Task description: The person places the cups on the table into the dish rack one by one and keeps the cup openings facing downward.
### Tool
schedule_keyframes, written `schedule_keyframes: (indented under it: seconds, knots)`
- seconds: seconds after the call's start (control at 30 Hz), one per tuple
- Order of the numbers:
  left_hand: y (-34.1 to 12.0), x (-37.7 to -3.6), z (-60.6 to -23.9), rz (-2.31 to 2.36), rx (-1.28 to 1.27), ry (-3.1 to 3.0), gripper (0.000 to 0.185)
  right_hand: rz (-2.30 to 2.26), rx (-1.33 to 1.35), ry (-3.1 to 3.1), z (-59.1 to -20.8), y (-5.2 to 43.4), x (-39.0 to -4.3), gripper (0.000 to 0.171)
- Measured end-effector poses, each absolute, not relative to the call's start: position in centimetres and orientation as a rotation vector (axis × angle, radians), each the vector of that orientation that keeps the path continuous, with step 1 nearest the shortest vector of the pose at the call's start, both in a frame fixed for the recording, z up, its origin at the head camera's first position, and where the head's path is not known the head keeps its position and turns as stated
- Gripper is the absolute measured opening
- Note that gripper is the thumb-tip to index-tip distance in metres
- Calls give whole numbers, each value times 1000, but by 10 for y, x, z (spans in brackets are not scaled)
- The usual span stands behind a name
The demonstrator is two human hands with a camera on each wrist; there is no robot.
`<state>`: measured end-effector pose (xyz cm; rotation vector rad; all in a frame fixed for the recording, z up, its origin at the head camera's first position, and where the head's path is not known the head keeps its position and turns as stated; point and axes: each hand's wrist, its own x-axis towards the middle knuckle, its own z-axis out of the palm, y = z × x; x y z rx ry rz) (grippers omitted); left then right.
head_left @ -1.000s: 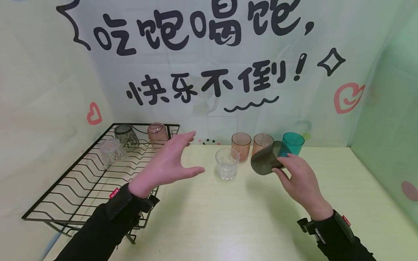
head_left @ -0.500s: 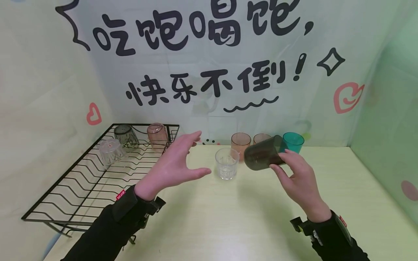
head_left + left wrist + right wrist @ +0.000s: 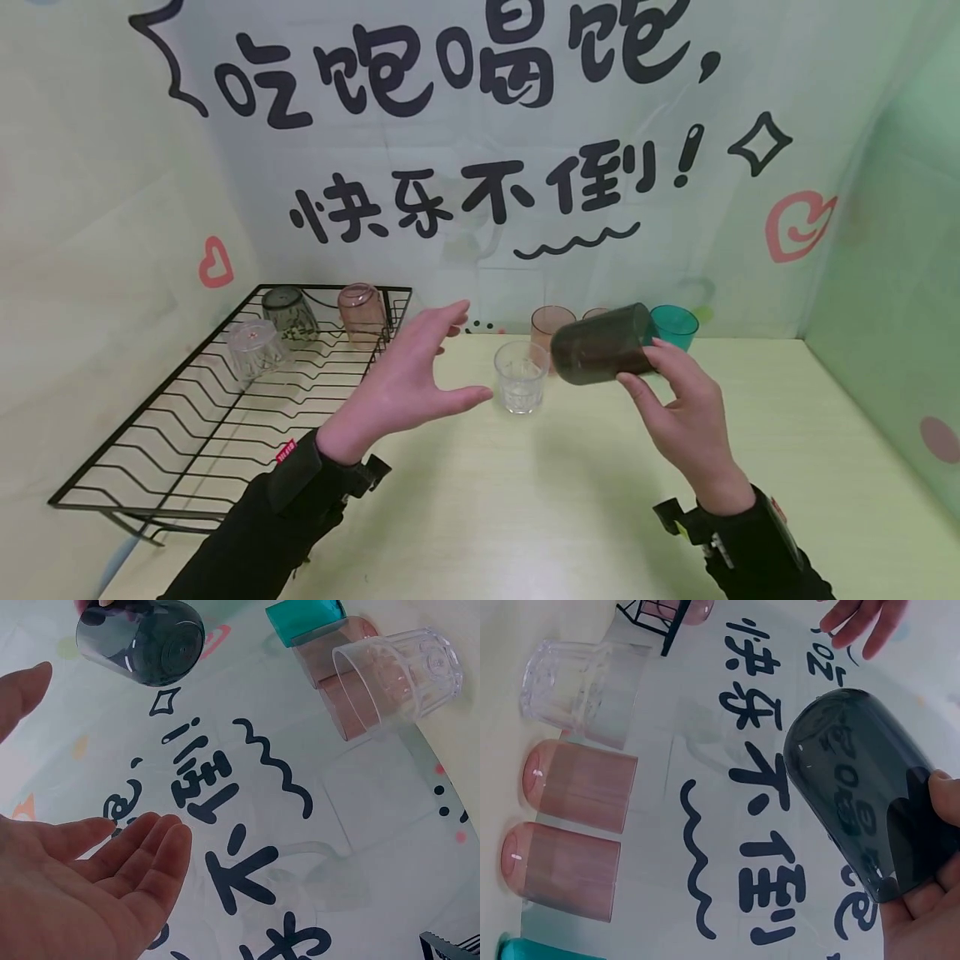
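My right hand [image 3: 692,417] holds a dark grey see-through tumbler [image 3: 598,346] between thumb and fingers near its rim. The tumbler is in the air, tilted almost onto its side, with its base pointing left toward my other hand. My left hand [image 3: 405,375] hovers with fingers stretched and thumb spread, touching nothing. In the left wrist view, the tumbler's round base [image 3: 176,649] faces that palm [image 3: 82,892] across a gap. A clear glass [image 3: 521,379] stands upright on the table between the two hands.
Behind the held tumbler stand two pink glasses [image 3: 581,784] and a teal cup [image 3: 677,323]. At left, a black wire rack [image 3: 187,454] bears upside-down glasses: one grey [image 3: 288,315], one pink [image 3: 362,312], one clear [image 3: 257,346]. A lettered cloth hangs behind the table [image 3: 465,517].
The right hand has carried the grey tumbler left and slightly up, tipping it closer to horizontal. My left hand has shifted a little to the right, still outstretched.
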<state>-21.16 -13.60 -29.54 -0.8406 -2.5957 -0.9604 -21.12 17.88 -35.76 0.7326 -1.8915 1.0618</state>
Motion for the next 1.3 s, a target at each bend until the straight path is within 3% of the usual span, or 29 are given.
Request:
schedule_keyframes:
  seconds: [0.1,0.27,0.43,1.3]
  knots:
    - [-134,-211,-295,-964,-849,-2578,97,1124,723,-1884,-355,174,-209,27]
    - [-132,-210,-295,-983,-856,-2561,96,1242,707,-1860,-353,165,-204,40]
    - [-127,-210,-293,-1016,-879,-2545,96,1413,708,-1808,-351,157,-200,41]
    - [-101,-209,-297,-1352,-1009,-2352,88,1849,760,-1557,-351,125,-188,27]
